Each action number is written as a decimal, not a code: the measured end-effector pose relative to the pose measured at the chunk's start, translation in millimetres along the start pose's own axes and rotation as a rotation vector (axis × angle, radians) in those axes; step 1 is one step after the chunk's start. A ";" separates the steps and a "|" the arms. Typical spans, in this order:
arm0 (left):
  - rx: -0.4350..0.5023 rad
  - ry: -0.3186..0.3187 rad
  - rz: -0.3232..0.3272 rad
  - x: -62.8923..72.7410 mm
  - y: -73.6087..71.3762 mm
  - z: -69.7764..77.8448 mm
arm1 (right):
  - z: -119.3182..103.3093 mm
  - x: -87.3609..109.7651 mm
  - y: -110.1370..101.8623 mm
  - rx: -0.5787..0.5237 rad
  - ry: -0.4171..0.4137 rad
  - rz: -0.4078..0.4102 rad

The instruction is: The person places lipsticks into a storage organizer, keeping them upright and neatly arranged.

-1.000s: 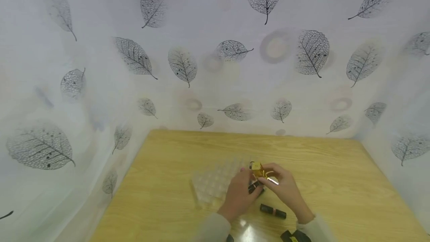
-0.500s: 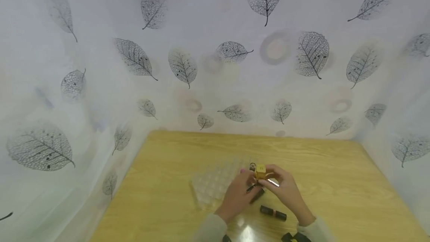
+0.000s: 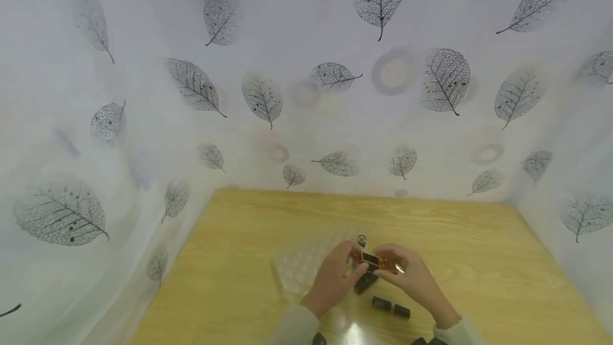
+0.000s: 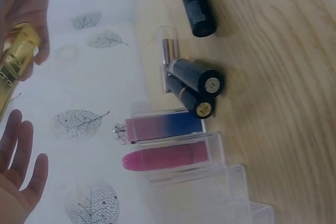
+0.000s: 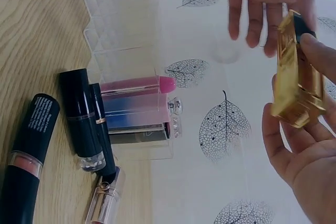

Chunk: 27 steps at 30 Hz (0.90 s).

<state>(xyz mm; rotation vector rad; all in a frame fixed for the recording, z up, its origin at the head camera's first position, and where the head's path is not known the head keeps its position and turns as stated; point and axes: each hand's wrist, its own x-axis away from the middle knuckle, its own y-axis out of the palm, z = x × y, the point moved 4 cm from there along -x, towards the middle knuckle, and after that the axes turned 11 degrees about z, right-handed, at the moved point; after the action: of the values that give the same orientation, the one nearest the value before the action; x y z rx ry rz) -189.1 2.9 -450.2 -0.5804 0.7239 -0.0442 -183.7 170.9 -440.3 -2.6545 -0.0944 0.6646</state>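
On the desk (image 3: 239,238), near its far edge, a clear organizer (image 3: 297,265) holds a pink tube (image 5: 134,85) and a blue-pink tube (image 5: 140,109). Left hand (image 3: 331,276) and right hand (image 3: 413,274) pinch a gold tube (image 5: 295,77) above; a black lipstick's (image 5: 21,187) label (image 5: 40,121) is unreadable.

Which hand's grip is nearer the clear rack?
Left. In the head view, the left grip overlaps the clear rack at its right; the right grip is farther right, apart.
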 end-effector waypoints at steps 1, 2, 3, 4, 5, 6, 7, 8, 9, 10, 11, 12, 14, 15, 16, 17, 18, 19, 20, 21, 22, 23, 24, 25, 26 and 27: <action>-0.005 0.021 0.005 -1.0 -0.3 2.0 | 1.0 0.9 1.0 0.021 0.005 -0.013; -0.008 0.042 0.010 -2.1 -0.4 4.0 | 2.0 1.8 2.0 0.043 0.008 -0.026; -0.010 0.061 0.014 -3.1 -0.4 6.2 | 2.6 2.4 2.7 0.055 0.009 -0.037; -0.011 0.078 0.018 -4.2 -0.1 8.1 | 3.1 2.9 3.4 0.073 0.005 -0.046; -0.015 0.092 0.020 -5.3 0.2 10.0 | 3.3 3.2 3.8 0.090 -0.003 -0.052; -0.016 0.100 0.019 -6.2 0.6 11.5 | 3.7 3.4 4.2 0.106 -0.013 -0.057; -0.027 0.113 0.021 -6.9 0.8 12.8 | 3.9 3.5 4.5 0.115 -0.021 -0.062; -0.038 0.125 0.024 -7.7 0.9 13.9 | 4.0 3.4 4.7 0.117 -0.027 -0.065; -0.053 0.136 0.025 -8.6 0.9 15.0 | 4.1 3.1 4.9 0.118 -0.031 -0.070; -0.075 0.150 0.027 -9.3 0.7 15.9 | 4.1 2.8 5.0 0.121 -0.038 -0.072; -0.094 0.160 0.025 -9.7 0.4 16.4 | 3.8 2.5 5.2 0.119 -0.042 -0.075; -0.118 0.167 0.023 -10.3 -0.3 16.9 | 3.7 2.2 5.3 0.116 -0.046 -0.077; -0.166 0.171 0.011 -11.0 -1.9 17.4 | 3.0 1.7 5.4 0.103 -0.055 -0.081; -0.189 0.164 -0.002 -11.1 -2.9 17.1 | 2.7 1.7 5.3 0.102 -0.060 -0.081; -0.214 0.155 -0.017 -11.1 -4.0 16.6 | 2.2 1.8 5.1 0.100 -0.063 -0.078; -0.236 0.141 -0.036 -10.9 -5.1 15.7 | 1.9 1.8 4.9 0.103 -0.062 -0.075; -0.264 0.129 -0.053 -10.6 -6.1 14.5 | 1.8 1.8 4.6 0.105 -0.062 -0.071; -0.286 0.118 -0.069 -10.1 -7.2 12.9 | 1.9 1.9 4.3 0.107 -0.057 -0.069; -0.317 0.114 -0.084 -9.4 -7.9 10.5 | 2.0 1.9 4.0 0.111 -0.050 -0.065; -0.337 0.109 -0.096 -8.9 -9.1 8.5 | 2.2 1.8 3.7 0.113 -0.040 -0.062; -0.348 0.104 -0.104 -8.0 -10.3 5.8 | 2.6 1.8 3.4 0.117 -0.030 -0.059; -0.356 0.097 -0.109 -7.1 -11.8 2.6 | 2.9 1.7 3.0 0.121 -0.016 -0.056; -0.370 0.095 -0.108 -6.2 -13.6 -1.0 | 3.1 1.5 2.5 0.123 -0.005 -0.052; -0.381 0.095 -0.100 -5.5 -16.2 -4.6 | 3.4 1.5 2.1 0.127 0.009 -0.048; -0.392 0.091 -0.092 -4.7 -19.0 -8.9 | 3.6 1.3 1.6 0.131 0.017 -0.041; -0.400 0.084 -0.079 -4.0 -22.5 -13.2 | 3.7 1.2 1.1 0.137 0.023 -0.037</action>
<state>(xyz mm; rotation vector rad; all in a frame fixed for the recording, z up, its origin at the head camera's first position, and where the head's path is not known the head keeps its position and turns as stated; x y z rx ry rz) -197.0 -21.5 -444.1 -0.9940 0.7975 0.0037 -184.4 171.4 -444.2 -2.5222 -0.0885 0.6062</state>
